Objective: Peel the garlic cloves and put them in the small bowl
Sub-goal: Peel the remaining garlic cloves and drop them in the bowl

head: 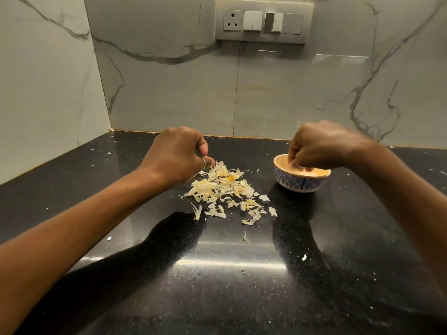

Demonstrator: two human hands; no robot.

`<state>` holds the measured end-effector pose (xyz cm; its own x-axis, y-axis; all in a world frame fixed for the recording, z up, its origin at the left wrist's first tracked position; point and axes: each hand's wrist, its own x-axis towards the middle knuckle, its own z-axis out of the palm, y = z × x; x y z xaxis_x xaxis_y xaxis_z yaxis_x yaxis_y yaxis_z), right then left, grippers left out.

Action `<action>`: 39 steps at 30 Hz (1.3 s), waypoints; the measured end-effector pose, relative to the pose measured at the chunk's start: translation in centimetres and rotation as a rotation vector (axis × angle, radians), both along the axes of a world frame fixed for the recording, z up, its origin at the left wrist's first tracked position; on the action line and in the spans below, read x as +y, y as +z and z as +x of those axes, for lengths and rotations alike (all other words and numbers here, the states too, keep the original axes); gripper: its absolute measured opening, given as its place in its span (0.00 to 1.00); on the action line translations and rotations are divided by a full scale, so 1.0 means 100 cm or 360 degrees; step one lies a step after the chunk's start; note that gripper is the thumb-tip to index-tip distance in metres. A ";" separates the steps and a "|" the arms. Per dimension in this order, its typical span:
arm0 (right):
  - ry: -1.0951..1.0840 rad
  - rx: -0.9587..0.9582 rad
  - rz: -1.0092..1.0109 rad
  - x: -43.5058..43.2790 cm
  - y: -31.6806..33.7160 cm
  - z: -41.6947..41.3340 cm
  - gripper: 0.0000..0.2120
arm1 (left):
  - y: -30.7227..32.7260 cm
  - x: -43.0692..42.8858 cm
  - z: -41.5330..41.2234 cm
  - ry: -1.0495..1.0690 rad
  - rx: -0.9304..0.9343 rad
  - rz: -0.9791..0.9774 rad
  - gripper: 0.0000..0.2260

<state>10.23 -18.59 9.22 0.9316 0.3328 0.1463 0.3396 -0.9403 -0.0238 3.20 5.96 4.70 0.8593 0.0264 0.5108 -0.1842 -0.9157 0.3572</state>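
A small bowl (301,181), blue-patterned outside and orange inside, stands on the black counter at centre right. My right hand (321,146) hovers over it with curled fingers dipping inside the rim. The hand hides the bowl's contents and anything it may hold. A pile of pale garlic peels (225,189) lies at the centre of the counter. My left hand (176,153), with a ring on one finger, is curled into a loose fist at the pile's back left edge. Its fingertips are just above the peels and nothing shows in its grip. No unpeeled clove is visible.
The black speckled counter (217,274) carries small peel flecks all around. Marble wall panels close the back and left sides, forming a corner at the far left. A switch and socket panel (263,20) is mounted on the back wall.
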 end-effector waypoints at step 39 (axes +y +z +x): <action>0.0692 0.0160 0.0680 0.065 -0.065 -0.017 0.06 | -0.016 -0.004 0.004 -0.0147 0.0357 0.0210 0.10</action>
<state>8.56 -12.07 2.75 0.7397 0.6168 0.2689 0.6664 -0.6164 -0.4195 3.60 5.60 3.13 0.9470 -0.1115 0.3012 -0.1987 -0.9401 0.2770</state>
